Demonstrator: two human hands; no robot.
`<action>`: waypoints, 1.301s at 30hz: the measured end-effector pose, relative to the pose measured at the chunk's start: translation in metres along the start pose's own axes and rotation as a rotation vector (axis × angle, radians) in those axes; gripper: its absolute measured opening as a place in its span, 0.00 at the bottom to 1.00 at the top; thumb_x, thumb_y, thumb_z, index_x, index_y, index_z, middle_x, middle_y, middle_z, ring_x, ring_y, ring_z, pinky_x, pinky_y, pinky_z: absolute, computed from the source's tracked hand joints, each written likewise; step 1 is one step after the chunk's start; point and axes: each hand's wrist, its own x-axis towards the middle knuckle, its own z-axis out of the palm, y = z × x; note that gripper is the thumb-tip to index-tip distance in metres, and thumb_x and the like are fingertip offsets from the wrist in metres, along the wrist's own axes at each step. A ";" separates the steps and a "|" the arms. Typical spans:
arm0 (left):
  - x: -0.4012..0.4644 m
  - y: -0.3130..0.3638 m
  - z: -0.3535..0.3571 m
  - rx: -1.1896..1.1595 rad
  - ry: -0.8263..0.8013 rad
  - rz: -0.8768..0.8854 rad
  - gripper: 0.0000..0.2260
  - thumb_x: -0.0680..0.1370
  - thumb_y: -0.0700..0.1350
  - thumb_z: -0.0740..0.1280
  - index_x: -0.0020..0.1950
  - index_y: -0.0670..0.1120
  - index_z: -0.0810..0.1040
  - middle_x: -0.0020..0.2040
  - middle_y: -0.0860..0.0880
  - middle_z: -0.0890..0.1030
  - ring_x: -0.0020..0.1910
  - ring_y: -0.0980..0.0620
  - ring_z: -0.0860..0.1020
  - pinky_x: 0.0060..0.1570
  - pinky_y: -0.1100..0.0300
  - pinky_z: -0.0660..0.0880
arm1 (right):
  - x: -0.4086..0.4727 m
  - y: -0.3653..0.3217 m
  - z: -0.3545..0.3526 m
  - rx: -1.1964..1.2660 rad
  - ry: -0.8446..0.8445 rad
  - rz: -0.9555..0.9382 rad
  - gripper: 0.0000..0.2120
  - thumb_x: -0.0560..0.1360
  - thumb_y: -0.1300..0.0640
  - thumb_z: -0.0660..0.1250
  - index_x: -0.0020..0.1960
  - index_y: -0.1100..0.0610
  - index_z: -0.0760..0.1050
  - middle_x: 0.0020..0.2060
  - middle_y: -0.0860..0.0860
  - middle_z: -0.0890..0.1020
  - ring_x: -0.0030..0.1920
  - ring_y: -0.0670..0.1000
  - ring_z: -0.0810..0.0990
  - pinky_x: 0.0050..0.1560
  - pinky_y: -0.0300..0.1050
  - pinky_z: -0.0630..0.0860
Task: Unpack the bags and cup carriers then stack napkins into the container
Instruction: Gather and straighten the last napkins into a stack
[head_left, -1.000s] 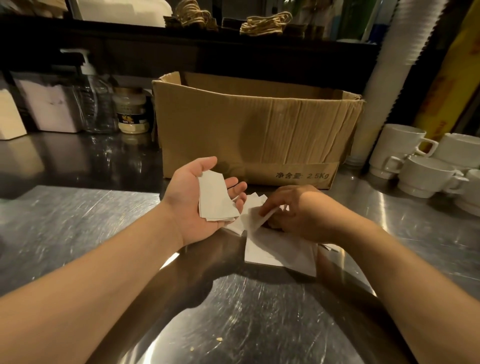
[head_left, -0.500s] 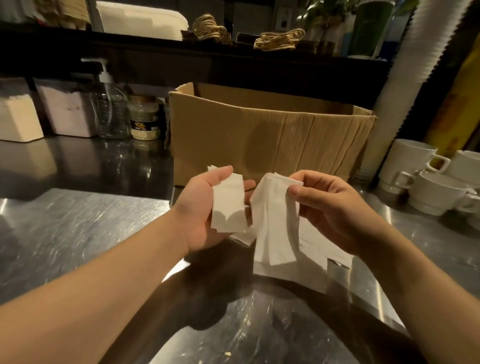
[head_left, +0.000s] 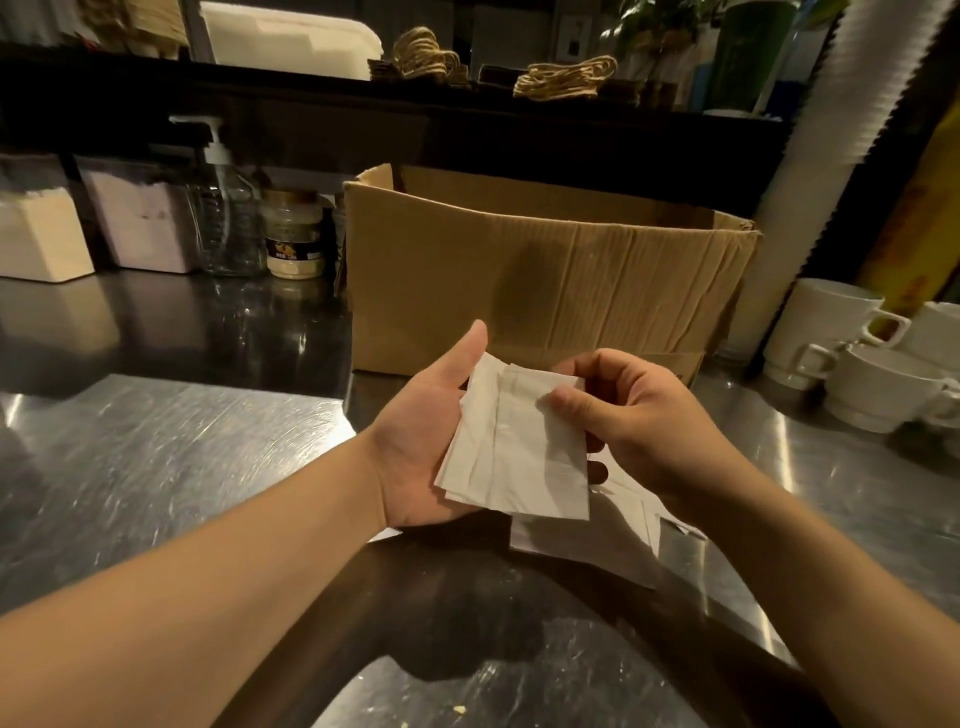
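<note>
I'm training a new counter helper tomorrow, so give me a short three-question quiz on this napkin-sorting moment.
1. True or false: the napkins in hand lie across the open left hand.
2. What does the right hand do to them? A) pinches their right edge B) hovers clear C) presses them onto the counter
3. Fill in: more napkins lie on the steel counter below the hands, in front of the ____ box.

Key: 1 true; 2 A; 3 cardboard.
</note>
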 end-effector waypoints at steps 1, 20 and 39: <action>-0.001 0.001 0.000 0.001 -0.010 0.000 0.36 0.73 0.74 0.57 0.71 0.52 0.76 0.67 0.41 0.81 0.67 0.37 0.79 0.67 0.42 0.74 | 0.001 0.000 0.001 -0.020 0.024 -0.011 0.04 0.77 0.57 0.70 0.52 0.53 0.79 0.44 0.46 0.85 0.41 0.42 0.84 0.37 0.36 0.79; 0.002 -0.001 0.000 0.039 0.225 0.109 0.18 0.83 0.57 0.58 0.50 0.54 0.87 0.45 0.46 0.86 0.46 0.45 0.82 0.51 0.50 0.78 | 0.000 -0.011 -0.017 0.338 0.032 0.135 0.06 0.71 0.56 0.74 0.44 0.59 0.82 0.36 0.53 0.83 0.35 0.51 0.76 0.36 0.41 0.76; 0.000 0.001 0.004 0.071 0.264 0.036 0.12 0.82 0.53 0.61 0.63 0.54 0.77 0.59 0.43 0.81 0.57 0.41 0.79 0.59 0.44 0.77 | 0.006 -0.001 -0.011 0.139 0.141 0.093 0.02 0.77 0.59 0.70 0.48 0.57 0.81 0.41 0.51 0.85 0.46 0.55 0.80 0.49 0.53 0.81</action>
